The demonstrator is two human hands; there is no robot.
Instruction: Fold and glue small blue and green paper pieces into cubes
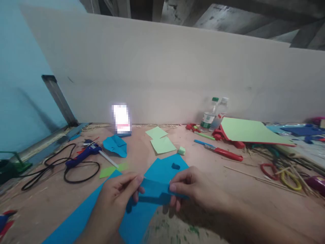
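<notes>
While both hands (117, 194) pinch blue paper (155, 187), capped bottles (208, 118) stand beyond.

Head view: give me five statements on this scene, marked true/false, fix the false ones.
1. The left hand and right hand both pinch a blue paper strip. True.
2. The glue gun lies right of both hands. False: the glue gun lies to their left.
3. A small blue piece lies on the blue sheet. True.
4. Both bottles have green caps. False: one has a white cap.
5. The red-handled tool lies right of the pale green block. True.
</notes>
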